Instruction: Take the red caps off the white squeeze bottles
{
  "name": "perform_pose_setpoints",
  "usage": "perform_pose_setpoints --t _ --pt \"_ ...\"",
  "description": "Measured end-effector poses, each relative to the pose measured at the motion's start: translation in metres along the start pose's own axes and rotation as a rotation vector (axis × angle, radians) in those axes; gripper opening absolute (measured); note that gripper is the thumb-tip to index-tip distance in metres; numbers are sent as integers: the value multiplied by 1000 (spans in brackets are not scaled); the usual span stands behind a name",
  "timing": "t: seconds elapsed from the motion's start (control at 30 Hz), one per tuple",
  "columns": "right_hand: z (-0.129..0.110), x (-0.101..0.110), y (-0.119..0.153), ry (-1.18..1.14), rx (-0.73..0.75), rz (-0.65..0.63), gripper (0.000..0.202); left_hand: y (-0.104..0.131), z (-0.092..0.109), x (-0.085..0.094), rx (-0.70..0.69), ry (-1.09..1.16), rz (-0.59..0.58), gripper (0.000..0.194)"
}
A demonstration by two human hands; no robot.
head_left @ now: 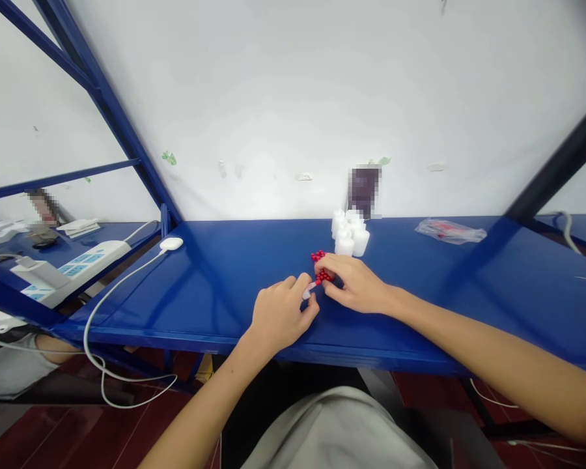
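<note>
Between the curled thumb and fingers of my left hand (286, 309) is a small white bottle (307, 294) with a narrow tip. The tip points up and right, toward a pile of small red beads (321, 257) on the blue table. My right hand (354, 281) reaches over this pile from the right, its index finger touching the beads and its thumb apart from that finger. Several red beads show in the gap, close to the bottle's tip. Just behind the beads stands a tight group of white plastic bottles (350, 234).
A clear plastic bag (450, 230) with something red inside lies at the right rear. On the left are a white puck-like device (171, 243) with a cable and a white power strip (78, 270). A blurred dark panel (364, 190) leans against the wall.
</note>
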State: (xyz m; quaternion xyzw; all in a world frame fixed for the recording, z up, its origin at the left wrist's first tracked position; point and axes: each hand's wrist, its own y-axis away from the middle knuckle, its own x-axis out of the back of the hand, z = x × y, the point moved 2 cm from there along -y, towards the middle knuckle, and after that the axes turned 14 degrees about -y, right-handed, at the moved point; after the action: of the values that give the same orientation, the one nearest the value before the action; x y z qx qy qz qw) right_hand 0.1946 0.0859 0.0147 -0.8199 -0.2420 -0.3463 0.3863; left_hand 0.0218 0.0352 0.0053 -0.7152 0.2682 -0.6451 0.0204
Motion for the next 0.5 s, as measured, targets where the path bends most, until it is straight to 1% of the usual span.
perform_pose_setpoints --t 0.1,0.27,0.43,0.5 --pt "-9 1 1 -33 84 -46 11 0 0 0 -11 -13 2 17" --pt "-11 -4 1 51 72 -97 9 1 0 -1 -29 -39 2 19" --pt "-10 -7 1 199 102 -158 18 0 1 -2 -55 -74 -1 20" --pt "-11 -9 0 241 94 -164 19 0 2 -2 -62 -89 -4 20"
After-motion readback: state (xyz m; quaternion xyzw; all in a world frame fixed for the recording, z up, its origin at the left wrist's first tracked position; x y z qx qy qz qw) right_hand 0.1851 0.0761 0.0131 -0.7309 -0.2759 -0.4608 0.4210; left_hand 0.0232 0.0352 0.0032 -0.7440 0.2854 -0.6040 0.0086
